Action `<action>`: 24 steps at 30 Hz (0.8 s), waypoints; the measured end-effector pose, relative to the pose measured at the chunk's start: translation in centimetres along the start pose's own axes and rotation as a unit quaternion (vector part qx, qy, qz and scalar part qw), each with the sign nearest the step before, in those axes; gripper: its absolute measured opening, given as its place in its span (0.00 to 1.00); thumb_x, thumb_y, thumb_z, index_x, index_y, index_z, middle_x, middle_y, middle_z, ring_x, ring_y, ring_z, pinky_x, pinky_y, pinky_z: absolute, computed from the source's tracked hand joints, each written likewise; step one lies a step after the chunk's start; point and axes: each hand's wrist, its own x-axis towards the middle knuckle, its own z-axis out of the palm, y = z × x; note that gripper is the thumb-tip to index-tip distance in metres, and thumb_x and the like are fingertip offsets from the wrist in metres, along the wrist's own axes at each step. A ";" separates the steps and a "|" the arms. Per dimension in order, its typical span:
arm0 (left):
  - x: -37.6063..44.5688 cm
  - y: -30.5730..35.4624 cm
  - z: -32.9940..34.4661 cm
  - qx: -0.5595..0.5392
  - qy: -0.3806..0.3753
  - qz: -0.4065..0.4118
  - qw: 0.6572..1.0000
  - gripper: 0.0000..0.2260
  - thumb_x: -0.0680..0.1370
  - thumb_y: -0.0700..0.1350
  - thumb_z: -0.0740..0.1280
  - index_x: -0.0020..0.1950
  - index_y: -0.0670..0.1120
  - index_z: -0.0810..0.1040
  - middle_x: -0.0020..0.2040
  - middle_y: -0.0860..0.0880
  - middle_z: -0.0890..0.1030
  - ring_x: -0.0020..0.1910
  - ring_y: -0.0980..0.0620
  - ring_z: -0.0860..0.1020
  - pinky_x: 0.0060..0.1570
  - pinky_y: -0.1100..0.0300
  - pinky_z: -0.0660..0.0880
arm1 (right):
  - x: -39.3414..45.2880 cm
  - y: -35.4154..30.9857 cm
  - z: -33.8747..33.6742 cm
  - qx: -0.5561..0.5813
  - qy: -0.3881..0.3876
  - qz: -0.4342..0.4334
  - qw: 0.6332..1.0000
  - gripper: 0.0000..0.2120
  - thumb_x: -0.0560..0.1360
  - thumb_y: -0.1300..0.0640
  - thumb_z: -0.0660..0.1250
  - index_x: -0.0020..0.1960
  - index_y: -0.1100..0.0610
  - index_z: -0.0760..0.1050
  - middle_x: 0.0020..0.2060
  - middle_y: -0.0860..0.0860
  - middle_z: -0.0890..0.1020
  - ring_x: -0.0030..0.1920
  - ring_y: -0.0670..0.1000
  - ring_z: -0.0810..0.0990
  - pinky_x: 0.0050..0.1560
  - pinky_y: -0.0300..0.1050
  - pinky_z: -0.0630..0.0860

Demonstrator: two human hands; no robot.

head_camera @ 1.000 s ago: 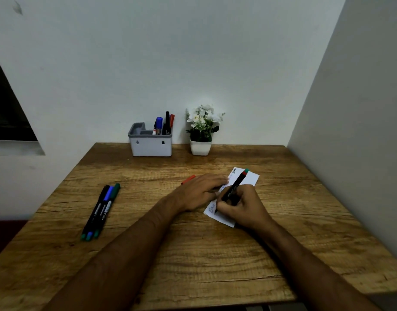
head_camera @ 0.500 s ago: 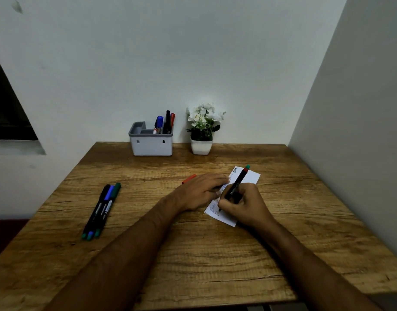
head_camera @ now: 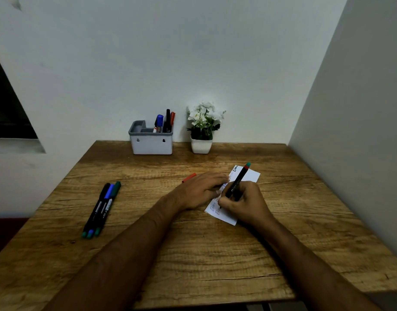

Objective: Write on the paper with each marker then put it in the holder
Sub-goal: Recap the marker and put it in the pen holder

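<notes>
The right hand (head_camera: pixel 245 204) grips a black marker (head_camera: pixel 237 182) in a writing hold, fingers curled round its lower barrel. The marker tilts toward 1 o'clock, its red-and-teal end up over the far part of the paper and its tip down on the near part, close to the sheet's left edge.

The paper (head_camera: pixel 251 176) is a small white slip lying on the wooden table (head_camera: pixel 215 254), right of centre, its long side running from 7 o'clock to 1 o'clock. Handwritten words show along its left edge and at its far corner; the right hand covers much of the middle.

The left hand (head_camera: pixel 198 190) lies flat, palm down, fingers straight and together, the fingertips pressing the paper's left edge just beside the marker. At 11 o'clock from this hand a red cap (head_camera: pixel 189 177) peeks out from behind the knuckles; whether it touches the hand cannot be told.

At 9 o'clock on the table, well apart from the hands, 3 markers (head_camera: pixel 102 208) lie side by side, touching, with black, blue and green caps pointing away.

At 12 o'clock against the wall stands a grey-rimmed white holder (head_camera: pixel 150 143). Its right compartment holds 3 markers upright: blue, black and red. Just right of it sits a potted white-flowered plant (head_camera: pixel 203 127).
</notes>
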 end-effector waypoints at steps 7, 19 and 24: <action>0.1 -0.4 0.2 0.005 -0.005 -0.016 1.000 0.22 0.82 0.49 0.60 0.77 0.50 0.66 0.77 0.53 0.66 0.76 0.57 0.61 0.75 0.53 0.60 | -0.2 -0.2 0.0 0.002 0.017 0.023 1.000 0.02 0.70 0.59 0.74 0.38 0.55 0.84 0.34 0.49 0.86 0.36 0.47 0.85 0.35 0.46 0.79; 0.0 0.1 0.0 0.013 0.001 -0.018 1.000 0.22 0.83 0.49 0.60 0.77 0.50 0.66 0.77 0.53 0.67 0.75 0.57 0.62 0.74 0.57 0.59 | -0.3 -0.7 -0.2 0.008 0.020 0.043 0.999 0.02 0.70 0.58 0.74 0.39 0.56 0.84 0.35 0.50 0.87 0.37 0.48 0.86 0.36 0.46 0.80; -0.2 0.5 -0.3 0.005 0.014 -0.025 1.000 0.22 0.83 0.49 0.61 0.77 0.50 0.66 0.76 0.54 0.67 0.74 0.58 0.63 0.69 0.65 0.57 | -0.3 -1.3 -0.7 0.087 0.052 0.039 0.994 0.07 0.72 0.64 0.72 0.38 0.55 0.84 0.33 0.50 0.86 0.35 0.46 0.83 0.36 0.40 0.77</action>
